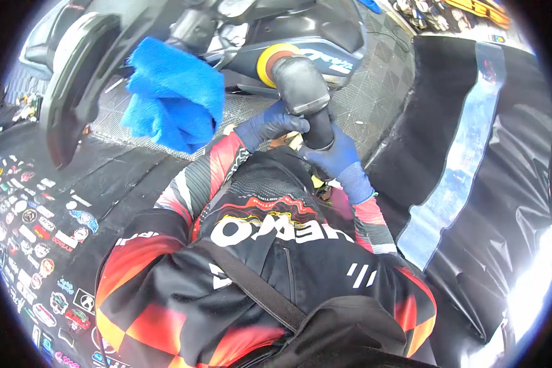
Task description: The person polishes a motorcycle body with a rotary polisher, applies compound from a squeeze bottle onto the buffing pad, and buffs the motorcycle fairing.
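A black power polisher [300,86] with a yellow and orange round pad [275,61] is held in front of me, the pad against or very near a dark body panel [328,58] with light lettering. My right hand [337,153], in a blue glove, is wrapped round the polisher's handle. My left hand [273,126], in a dark blue glove, is at the polisher's left side with its fingers curled; what its fingertips touch is hard to make out. To the left, a bright blue cloth [175,92] hangs over a part of the motorcycle.
A black curved motorcycle fender and wheel [80,80] rise at the upper left. Stickers [43,264] cover a dark surface at the lower left. On the right lies a black sheet [509,165] with a pale blue strip [460,165]. Grey tiled flooring [374,92] shows between.
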A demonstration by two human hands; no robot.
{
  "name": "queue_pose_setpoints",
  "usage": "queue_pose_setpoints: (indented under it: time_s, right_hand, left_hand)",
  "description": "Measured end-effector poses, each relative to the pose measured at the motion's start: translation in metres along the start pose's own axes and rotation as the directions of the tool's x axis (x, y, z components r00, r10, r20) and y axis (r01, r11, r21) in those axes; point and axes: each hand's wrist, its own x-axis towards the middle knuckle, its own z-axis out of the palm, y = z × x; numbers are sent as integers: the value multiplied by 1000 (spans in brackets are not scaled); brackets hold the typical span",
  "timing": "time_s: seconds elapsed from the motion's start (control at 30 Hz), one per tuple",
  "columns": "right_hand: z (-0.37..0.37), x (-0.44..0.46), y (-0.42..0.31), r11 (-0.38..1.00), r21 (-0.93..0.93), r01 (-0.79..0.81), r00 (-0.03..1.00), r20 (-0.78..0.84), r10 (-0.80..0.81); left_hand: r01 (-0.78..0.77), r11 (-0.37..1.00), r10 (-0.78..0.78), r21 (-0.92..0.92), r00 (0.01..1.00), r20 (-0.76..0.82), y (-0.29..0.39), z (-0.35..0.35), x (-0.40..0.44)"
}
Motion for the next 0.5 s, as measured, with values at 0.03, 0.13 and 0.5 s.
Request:
queue_pose_setpoints:
  time_s: [0.03, 0.13, 0.5]
  right_hand:
    - [-5, 1, 6, 1000, 10, -3, 999, -36, 3]
    - [-18, 10, 35, 996, 88, -6, 998, -68, 12]
    - [-50, 67, 198, 887, 461, 36, 999, 15, -49]
  left_hand:
    - [36, 999, -37, 5, 993, 112, -18, -18, 19]
    - [67, 998, -69, 21, 990, 123, -29, -12, 49]
    - [311, 894, -256, 322, 946, -200, -94, 2, 136]
